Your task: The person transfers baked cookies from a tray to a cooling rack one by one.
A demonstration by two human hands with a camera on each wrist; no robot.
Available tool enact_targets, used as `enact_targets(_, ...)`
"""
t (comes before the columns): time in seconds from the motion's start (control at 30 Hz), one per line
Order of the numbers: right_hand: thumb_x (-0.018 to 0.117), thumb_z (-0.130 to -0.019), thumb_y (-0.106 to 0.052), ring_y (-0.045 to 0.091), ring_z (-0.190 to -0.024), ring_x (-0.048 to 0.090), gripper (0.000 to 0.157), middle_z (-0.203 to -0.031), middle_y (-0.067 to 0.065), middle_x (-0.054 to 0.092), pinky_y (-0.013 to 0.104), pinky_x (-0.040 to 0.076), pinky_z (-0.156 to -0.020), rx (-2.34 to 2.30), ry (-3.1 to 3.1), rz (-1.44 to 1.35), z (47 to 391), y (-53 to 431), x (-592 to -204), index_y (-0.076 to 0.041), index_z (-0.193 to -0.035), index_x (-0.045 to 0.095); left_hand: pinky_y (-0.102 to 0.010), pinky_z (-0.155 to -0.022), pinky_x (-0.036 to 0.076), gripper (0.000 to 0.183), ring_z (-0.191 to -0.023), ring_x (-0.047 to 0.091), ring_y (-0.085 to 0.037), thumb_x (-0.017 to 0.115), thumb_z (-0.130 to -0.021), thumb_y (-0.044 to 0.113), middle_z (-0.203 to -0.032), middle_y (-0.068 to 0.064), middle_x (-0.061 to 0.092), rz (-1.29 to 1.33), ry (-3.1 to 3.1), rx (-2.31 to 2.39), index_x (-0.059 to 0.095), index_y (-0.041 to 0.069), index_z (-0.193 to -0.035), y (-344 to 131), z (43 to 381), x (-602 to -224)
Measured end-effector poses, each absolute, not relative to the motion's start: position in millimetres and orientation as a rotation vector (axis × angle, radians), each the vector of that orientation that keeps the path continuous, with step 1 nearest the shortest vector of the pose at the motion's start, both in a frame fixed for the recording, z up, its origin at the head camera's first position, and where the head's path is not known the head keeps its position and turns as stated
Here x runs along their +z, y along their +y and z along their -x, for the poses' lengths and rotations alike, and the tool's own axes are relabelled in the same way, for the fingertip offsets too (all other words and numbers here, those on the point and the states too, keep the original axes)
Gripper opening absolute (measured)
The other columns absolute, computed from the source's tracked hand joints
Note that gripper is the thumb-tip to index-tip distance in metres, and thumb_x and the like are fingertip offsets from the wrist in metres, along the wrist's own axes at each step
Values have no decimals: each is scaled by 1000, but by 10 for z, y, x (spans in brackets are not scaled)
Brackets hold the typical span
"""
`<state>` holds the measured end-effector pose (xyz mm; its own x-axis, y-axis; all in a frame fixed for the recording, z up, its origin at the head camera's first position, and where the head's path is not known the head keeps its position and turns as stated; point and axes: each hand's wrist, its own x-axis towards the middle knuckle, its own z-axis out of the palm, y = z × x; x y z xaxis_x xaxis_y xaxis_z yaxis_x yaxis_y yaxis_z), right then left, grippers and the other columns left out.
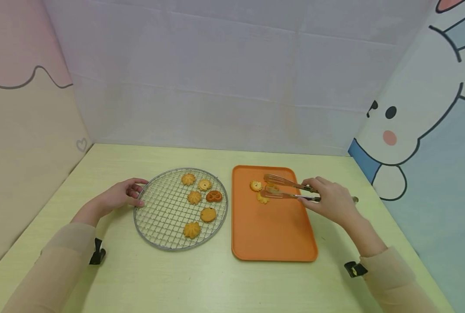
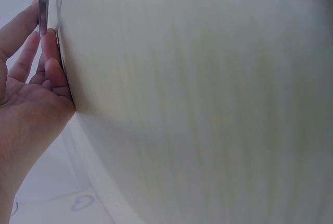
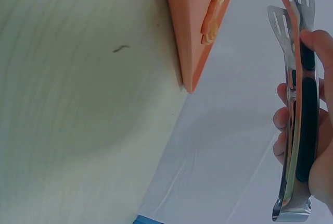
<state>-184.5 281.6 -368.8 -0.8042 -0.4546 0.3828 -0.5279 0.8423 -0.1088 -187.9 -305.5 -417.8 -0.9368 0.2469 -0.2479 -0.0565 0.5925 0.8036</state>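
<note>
In the head view my left hand (image 1: 120, 195) is at the left rim of a round wire cooling rack (image 1: 162, 217). The left wrist view shows the rack's rim (image 2: 42, 5) pinched between thumb and fingers, close to the tabletop. My right hand (image 1: 332, 200) holds metal serving tongs (image 1: 291, 182) with dark grips. The slotted ends of the tongs (image 3: 291, 5) stand a little apart, above the orange tray (image 1: 271, 234). Beneath them lie a few small cookies (image 1: 255, 186), partly hidden by the tongs.
Several baked pieces lie on the rack's right half, among them a pretzel-shaped cookie (image 1: 214, 196), a round cookie (image 1: 208, 214) and a flower-shaped cookie (image 1: 192, 230). The tray stands just right of the rack on a pale wooden table (image 1: 201, 282). Fabric walls (image 1: 224, 87) enclose the table's back and sides.
</note>
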Motion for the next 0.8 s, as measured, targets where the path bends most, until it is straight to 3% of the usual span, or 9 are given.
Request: enact_targets(0.8,75,-77,-41,14,-59,55,36,-88,2,64,26,38,-47,220,-2842,-732,1972,2742,-3917,-16,-101,63,-24,-77,42,77,-92,44,-19,78,-77,18,-112,-13,41,-134,2470,1304,36,5,-140,-3060,1890,-4193)
